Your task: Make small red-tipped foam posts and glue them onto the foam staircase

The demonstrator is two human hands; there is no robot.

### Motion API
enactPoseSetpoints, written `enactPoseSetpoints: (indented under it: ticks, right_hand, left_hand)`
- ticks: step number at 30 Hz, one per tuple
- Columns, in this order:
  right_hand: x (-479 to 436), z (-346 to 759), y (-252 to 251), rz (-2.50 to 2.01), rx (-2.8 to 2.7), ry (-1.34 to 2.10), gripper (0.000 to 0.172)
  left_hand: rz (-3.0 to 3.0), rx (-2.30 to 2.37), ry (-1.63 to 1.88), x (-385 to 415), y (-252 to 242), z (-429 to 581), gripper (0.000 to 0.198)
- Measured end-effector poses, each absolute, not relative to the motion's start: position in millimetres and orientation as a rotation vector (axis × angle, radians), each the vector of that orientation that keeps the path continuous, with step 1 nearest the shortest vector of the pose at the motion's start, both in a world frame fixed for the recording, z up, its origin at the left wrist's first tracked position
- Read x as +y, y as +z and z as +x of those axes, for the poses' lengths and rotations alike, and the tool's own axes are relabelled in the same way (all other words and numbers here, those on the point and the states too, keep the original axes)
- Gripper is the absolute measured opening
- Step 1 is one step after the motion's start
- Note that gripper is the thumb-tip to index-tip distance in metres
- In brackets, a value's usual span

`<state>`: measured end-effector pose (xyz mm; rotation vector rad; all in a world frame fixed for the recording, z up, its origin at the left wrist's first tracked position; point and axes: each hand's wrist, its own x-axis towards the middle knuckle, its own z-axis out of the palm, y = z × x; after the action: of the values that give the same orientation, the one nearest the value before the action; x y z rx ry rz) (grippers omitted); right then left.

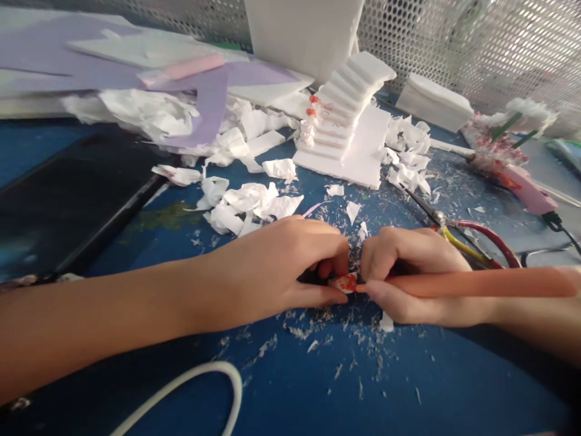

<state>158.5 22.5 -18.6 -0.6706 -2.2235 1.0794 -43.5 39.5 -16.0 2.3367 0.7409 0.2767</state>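
Between the fingers and thumb of my left hand (290,266) is a small white piece (345,283) with orange-red colour on it; its material is hard to tell. My right hand (417,272) grips an orange marker (481,283), its tip touching the coloured patch. Just beyond my right hand lie scissors (447,227) with red and yellow handles. White scraps (249,206) of crumpled paper lie past my left hand. Farther back, a stepped stack of white foam strips (349,103) stands on a foam base (372,145), with small red and white bits along its left edge.
A dark tablet or phone (77,200) lies at left. Purple and white sheets (104,48) pile behind it. At right is a pink glue gun (529,188) with a cord. A white cable (227,369) loops in front. Perforated metal (422,42) stands behind; crumbs dot the blue table (281,375).
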Motion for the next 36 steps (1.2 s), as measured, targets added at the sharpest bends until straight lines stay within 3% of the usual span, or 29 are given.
enactPoseSetpoints:
  ticks: [12, 18, 36]
  right_hand:
    - [23.5, 154.9, -18.8, -0.647, -2.277, 1.037, 0.02]
    - [23.7, 155.2, -18.8, -0.636, -2.267, 1.04, 0.02]
    - [22.9, 155.7, -18.4, -0.652, -2.296, 0.976, 0.018]
  left_hand:
    - [2.346, 0.742, 0.319, 38.9, -17.0, -42.6, 0.018]
    - [2.297, 0.643, 0.277, 42.4, -14.9, -46.2, 0.003]
    - [2.309, 0.751, 0.304, 38.2, -17.0, -42.6, 0.013]
